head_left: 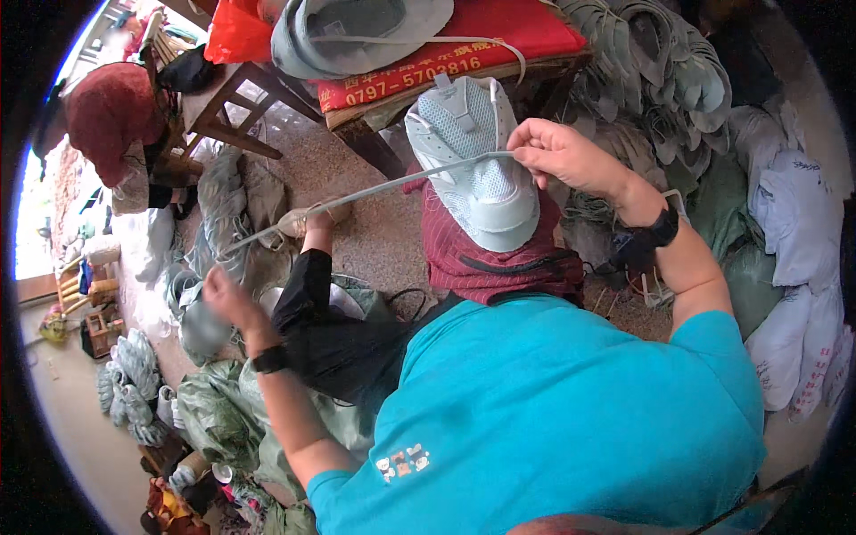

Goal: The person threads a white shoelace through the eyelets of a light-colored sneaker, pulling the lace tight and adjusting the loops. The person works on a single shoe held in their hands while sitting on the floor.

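A pale grey and white shoe upper (504, 218), with mesh panels and a rounded toe towards me, rests on a dark red cloth (459, 263) over my lap. My right hand (562, 156) is closed in a pinch at the shoe's right side, holding one end of a flat grey cord (357, 195). The cord crosses above the shoe and stretches taut to the lower left. Out to the left, my left hand (234, 303) is blurred, its fingers drawn together at the cord's other end. The exact grip of that hand is smeared.
A low wooden table with a red cover (526, 27) stands ahead, bearing another grey shoe upper (357, 36). Bundled grey pieces (660, 62) are stacked at the far right, beside white sacks (794, 223). Green plastic sacks (218, 415) lie at left, near a wooden stool (236, 111).
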`<state>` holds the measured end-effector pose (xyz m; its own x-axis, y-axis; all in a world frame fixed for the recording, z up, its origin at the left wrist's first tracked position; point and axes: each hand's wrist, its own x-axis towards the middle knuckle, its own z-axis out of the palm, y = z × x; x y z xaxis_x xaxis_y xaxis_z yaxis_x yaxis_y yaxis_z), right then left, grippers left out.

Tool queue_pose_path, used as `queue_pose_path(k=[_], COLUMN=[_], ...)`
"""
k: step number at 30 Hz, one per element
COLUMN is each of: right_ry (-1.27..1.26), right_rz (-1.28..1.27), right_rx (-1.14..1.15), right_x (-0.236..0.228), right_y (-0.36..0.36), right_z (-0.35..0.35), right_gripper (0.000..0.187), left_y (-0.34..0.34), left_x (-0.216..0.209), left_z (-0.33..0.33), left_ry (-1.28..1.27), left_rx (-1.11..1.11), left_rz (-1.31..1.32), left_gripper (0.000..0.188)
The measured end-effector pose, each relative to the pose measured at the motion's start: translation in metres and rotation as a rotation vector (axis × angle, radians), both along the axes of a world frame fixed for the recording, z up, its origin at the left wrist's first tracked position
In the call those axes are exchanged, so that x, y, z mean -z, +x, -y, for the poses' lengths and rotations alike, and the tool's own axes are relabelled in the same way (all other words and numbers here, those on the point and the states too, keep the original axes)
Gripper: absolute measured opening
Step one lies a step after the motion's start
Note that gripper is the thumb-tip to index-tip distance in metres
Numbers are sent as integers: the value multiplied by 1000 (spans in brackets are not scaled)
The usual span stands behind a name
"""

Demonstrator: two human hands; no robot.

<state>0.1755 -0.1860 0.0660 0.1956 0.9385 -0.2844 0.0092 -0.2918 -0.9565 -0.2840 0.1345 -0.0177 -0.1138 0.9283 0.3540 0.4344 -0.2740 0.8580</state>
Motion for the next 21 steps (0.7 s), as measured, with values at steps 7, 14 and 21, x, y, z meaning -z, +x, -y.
queue_pose_path(k=[7,14,21], right_ry=[203,-502,130], right_rz=[721,289,-741], right_rx=[-150,122,1149], right_x=[36,79,152], right_y=[31,86,156], right_z=[19,39,117], right_gripper=[13,21,32], left_y=[-329,-55,187], left_x=[12,66,-29], left_z=[-106,-64,73], left_ry=[-361,-495,-875], left_rx=[90,416,386], left_rz=[321,897,1003], left_gripper=[31,15,17])
